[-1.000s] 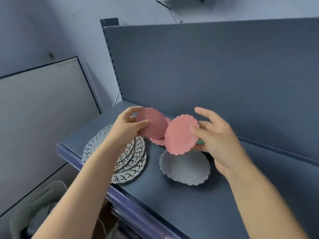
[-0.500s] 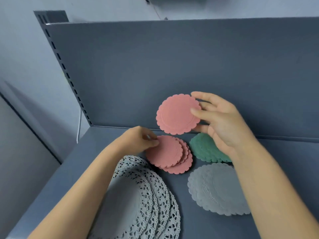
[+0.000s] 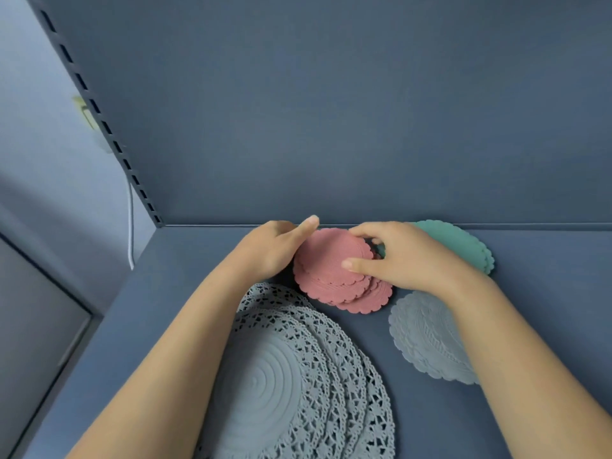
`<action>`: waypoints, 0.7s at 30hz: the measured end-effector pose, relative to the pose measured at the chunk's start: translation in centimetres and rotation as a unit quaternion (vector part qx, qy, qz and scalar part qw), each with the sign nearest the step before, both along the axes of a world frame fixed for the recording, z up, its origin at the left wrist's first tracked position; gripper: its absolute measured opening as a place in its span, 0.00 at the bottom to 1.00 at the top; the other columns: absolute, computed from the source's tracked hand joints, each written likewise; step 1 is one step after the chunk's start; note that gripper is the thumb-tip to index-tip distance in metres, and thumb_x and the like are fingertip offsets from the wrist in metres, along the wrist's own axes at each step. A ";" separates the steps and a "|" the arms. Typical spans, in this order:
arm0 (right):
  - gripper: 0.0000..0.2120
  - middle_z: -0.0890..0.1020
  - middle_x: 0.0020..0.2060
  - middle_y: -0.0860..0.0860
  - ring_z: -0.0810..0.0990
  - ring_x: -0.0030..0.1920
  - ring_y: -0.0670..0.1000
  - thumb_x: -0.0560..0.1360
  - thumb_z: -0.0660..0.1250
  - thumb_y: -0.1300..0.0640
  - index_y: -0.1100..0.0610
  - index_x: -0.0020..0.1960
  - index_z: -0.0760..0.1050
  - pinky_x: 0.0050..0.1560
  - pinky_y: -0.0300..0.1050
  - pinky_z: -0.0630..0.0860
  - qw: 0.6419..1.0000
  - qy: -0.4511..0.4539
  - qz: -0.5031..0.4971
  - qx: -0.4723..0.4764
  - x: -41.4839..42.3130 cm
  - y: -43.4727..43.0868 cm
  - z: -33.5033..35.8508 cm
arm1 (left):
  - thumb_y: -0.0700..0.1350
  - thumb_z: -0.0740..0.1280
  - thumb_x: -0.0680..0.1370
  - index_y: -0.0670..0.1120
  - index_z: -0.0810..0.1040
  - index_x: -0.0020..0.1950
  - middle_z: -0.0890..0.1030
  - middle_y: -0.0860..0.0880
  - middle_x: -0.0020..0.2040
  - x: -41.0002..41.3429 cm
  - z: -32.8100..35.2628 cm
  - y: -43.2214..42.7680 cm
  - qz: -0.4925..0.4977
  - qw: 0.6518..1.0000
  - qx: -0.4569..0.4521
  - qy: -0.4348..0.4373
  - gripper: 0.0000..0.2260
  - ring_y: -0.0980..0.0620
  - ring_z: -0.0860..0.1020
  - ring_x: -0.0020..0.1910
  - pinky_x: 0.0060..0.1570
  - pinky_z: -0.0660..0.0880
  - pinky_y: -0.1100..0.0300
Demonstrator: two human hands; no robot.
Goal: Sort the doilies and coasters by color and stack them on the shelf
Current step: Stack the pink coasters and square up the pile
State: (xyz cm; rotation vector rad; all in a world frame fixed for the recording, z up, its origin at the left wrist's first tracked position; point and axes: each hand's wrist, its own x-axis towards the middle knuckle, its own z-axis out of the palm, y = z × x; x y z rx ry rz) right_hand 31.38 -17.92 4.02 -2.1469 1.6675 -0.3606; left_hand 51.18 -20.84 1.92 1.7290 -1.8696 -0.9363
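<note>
The shelf [image 3: 430, 412] carries four separate piles, sorted by colour. Near its back edge lies a loosely fanned stack of pink coasters [image 3: 331, 273], scalloped rims stepping out toward the front right. The left hand [image 3: 268, 250] sits against the stack's left side with the thumb stretched along the far rim; its other fingers are tucked out of sight, so whether they actually hold anything cannot be told. The right hand [image 3: 407, 260] comes in from the other side, its fingers [image 3: 356, 264] pinching the pink stack: thumb laid flat on the top coaster, forefinger hooked over the far rim. Behind that hand, touching the back panel [image 3: 331, 111], is a pile of teal coasters [image 3: 463, 243], partly hidden. Just in front, under the right forearm, lie small grey doilies [image 3: 420, 336]. Large lace doilies [image 3: 281, 376] spread in a fan at the front, beneath the left forearm. A slotted upright [image 3: 99, 117] edges the panel on the left.
</note>
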 end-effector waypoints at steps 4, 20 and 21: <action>0.25 0.74 0.60 0.46 0.72 0.62 0.46 0.72 0.68 0.41 0.50 0.66 0.72 0.57 0.37 0.65 0.999 0.035 0.005 -0.034 -0.3 -0.1 -0.5 | 0.62 0.63 0.76 0.44 0.79 0.45 0.77 0.52 0.36 0.3 -0.4 -0.1 0.003 1.000 -0.030 0.009 0.21 0.49 0.73 0.38 0.45 0.72 0.54; 0.26 0.75 0.66 0.46 0.72 0.65 0.47 0.74 0.67 0.43 0.50 0.68 0.70 0.63 0.44 0.69 0.999 -0.013 0.039 -0.033 -0.3 3.9 2.6 | 0.65 0.63 0.74 0.49 0.73 0.65 0.78 0.51 0.56 -0.3 2.3 3.2 -0.010 0.980 -0.045 -0.193 0.27 0.48 0.76 0.53 0.55 0.73 0.55; 0.25 0.75 0.65 0.46 0.73 0.64 0.47 0.73 0.67 0.43 0.50 0.68 0.71 0.62 0.44 0.70 0.998 -0.021 0.057 -0.029 0.1 4.6 2.9 | 0.65 0.63 0.73 0.49 0.72 0.66 0.78 0.50 0.59 -0.1 2.8 3.9 -0.010 0.977 -0.025 -0.212 0.28 0.48 0.76 0.56 0.57 0.72 0.54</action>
